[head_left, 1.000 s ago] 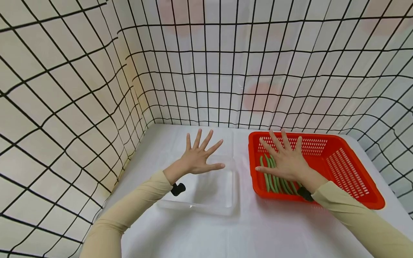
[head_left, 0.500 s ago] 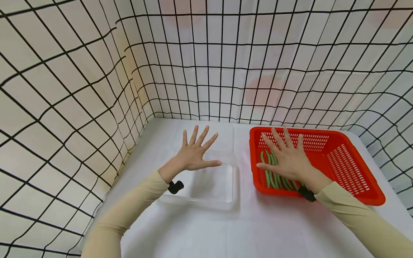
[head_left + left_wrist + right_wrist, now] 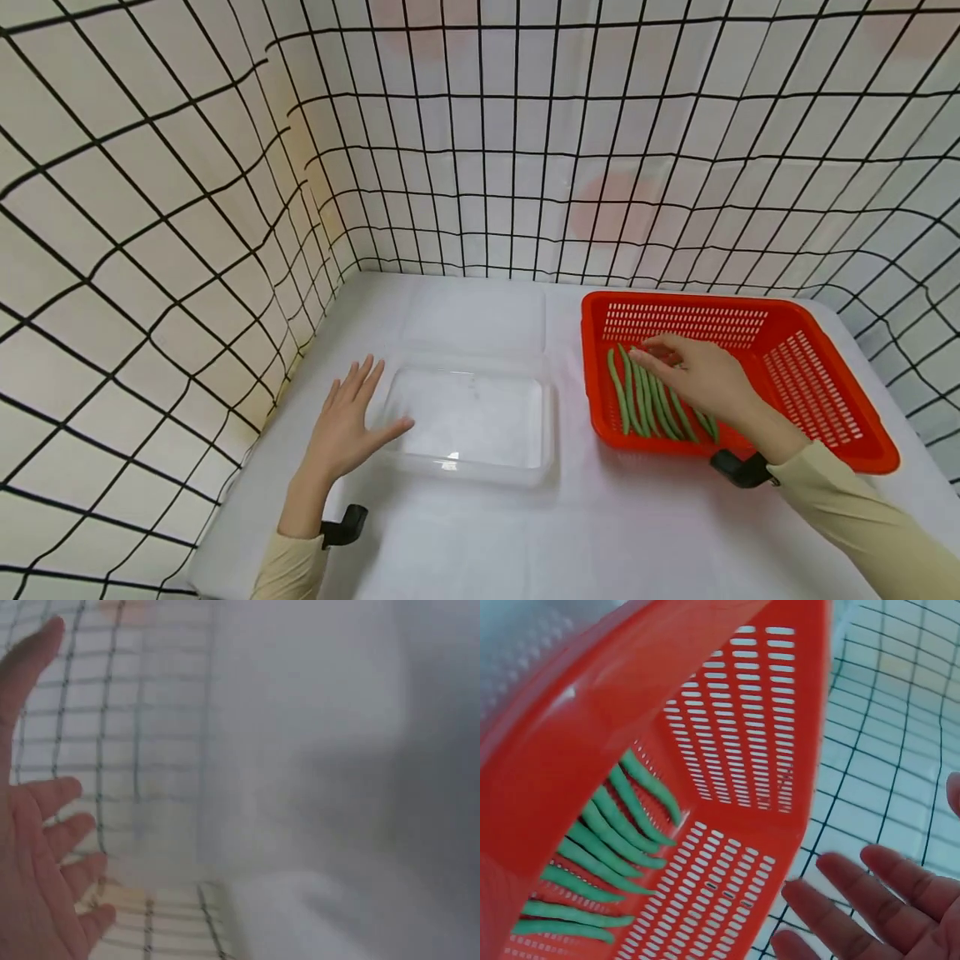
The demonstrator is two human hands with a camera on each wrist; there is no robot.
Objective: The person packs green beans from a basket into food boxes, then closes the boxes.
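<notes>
In the head view, several green beans (image 3: 626, 400) lie side by side in the left part of a red perforated plastic basket (image 3: 832, 333). Above these beans hovers my right hand (image 3: 701, 375), its fingers loosely bent with nothing held. The right wrist view shows the fingers of my right hand (image 3: 877, 907) apart from the beans (image 3: 611, 832). My left hand (image 3: 341, 433) is spread, thumb out, over the table by the left side of a clear plastic container (image 3: 546, 425). No object is in that left hand (image 3: 45, 862) in the left wrist view, which is blurred.
Black wire mesh (image 3: 513, 150) stands along the back and both sides of the white-covered table (image 3: 585, 533). Behind the clear container lies a faint, flat, see-through panel (image 3: 476, 312). Each wrist carries a small black camera mount (image 3: 345, 527).
My left hand has moved left and toward me, away from over the clear container. My right hand's spread fingers have bent loosely as it shifted slightly right over the beans.
</notes>
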